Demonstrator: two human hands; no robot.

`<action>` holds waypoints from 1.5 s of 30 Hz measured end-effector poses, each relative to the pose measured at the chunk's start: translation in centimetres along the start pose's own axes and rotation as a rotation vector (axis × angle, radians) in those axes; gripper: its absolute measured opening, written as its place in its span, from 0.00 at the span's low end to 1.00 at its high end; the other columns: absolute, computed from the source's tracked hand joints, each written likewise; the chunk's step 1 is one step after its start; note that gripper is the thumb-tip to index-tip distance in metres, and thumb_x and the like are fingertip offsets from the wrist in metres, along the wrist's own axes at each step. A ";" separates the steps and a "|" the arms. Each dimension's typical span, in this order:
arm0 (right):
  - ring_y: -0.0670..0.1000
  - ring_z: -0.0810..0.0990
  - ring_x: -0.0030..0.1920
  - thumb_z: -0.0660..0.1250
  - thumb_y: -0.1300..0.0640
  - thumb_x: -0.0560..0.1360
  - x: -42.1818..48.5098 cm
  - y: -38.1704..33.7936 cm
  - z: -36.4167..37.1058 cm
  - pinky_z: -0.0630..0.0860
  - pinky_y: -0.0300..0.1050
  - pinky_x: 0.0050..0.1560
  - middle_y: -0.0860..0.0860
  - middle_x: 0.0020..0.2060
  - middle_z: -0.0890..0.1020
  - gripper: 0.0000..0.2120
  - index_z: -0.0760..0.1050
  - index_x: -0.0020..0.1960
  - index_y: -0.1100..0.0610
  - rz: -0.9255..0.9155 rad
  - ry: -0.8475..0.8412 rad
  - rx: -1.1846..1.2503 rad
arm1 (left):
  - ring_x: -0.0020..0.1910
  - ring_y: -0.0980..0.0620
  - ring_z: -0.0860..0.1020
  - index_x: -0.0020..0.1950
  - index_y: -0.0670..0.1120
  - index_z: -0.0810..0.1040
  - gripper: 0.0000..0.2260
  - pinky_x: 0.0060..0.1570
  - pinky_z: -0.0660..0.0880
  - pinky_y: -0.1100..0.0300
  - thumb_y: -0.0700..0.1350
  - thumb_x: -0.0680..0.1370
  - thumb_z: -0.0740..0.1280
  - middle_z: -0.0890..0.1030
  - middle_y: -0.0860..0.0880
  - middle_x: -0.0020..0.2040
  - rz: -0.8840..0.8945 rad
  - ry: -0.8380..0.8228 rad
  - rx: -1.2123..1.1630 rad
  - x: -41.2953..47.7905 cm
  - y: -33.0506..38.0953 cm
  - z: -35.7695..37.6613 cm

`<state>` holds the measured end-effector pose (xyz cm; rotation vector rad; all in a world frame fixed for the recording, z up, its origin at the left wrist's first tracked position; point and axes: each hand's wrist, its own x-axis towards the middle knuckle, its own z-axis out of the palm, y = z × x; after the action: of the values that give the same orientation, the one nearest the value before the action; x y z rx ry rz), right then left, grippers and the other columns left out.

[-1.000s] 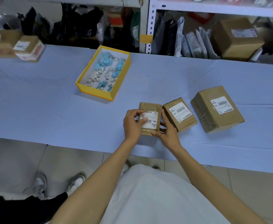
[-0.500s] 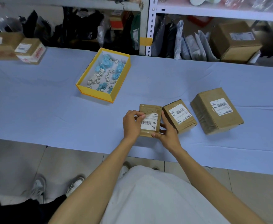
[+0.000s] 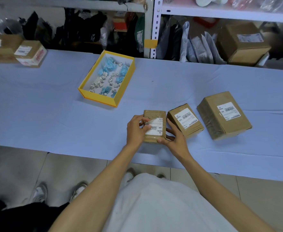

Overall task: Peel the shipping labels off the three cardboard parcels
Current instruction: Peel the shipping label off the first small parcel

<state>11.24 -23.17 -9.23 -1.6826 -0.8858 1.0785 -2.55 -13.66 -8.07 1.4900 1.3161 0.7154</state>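
Yellow box (image 3: 93, 96) at left of the surface (image 3: 37, 104) already holds crumpled scraps, prob. peeled labels. L hand (image 3: 135, 129) pinches the lifted top-left corner of the label (image 3: 155, 129) on the 1st parcel (image 3: 154, 114), near the front edge; R hand (image 3: 175, 136) clasps that parcel's right side to steady it. So label 1 of 3 is only partly up, while the middle parcel (image 3: 185, 121) and right parcel (image 3: 222, 114) still have labels fully stuck, approx. 2 and a bit to go.
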 end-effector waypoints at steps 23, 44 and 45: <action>0.46 0.81 0.52 0.75 0.72 0.64 -1.0 0.0 0.5 0.80 0.34 0.44 0.43 0.55 0.79 0.46 0.61 0.75 0.48 -0.049 0.000 -0.085 | 0.52 0.50 0.79 0.44 0.43 0.84 0.01 0.49 0.75 0.64 0.40 0.74 0.72 0.79 0.47 0.57 -0.021 0.021 -0.009 -0.5 0.7 -0.1; 0.47 0.77 0.56 0.73 0.70 0.69 -0.6 0.1 0.5 0.79 0.48 0.58 0.47 0.62 0.74 0.46 0.53 0.79 0.52 -0.102 0.027 -0.267 | 0.48 0.59 0.76 0.48 0.38 0.84 0.05 0.46 0.71 0.77 0.39 0.75 0.70 0.77 0.46 0.59 -0.011 -0.042 0.004 -0.2 1.4 -0.4; 0.47 0.77 0.56 0.73 0.70 0.69 -0.6 0.1 0.5 0.79 0.48 0.58 0.46 0.61 0.73 0.46 0.53 0.79 0.52 -0.104 0.028 -0.270 | 0.50 0.56 0.76 0.48 0.38 0.83 0.05 0.47 0.71 0.75 0.39 0.75 0.70 0.78 0.45 0.60 -0.017 -0.049 0.002 -0.1 1.4 -0.4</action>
<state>10.56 -23.61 -9.24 -1.8439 -1.1283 0.8932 -2.40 -13.59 -6.58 1.4871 1.2916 0.6625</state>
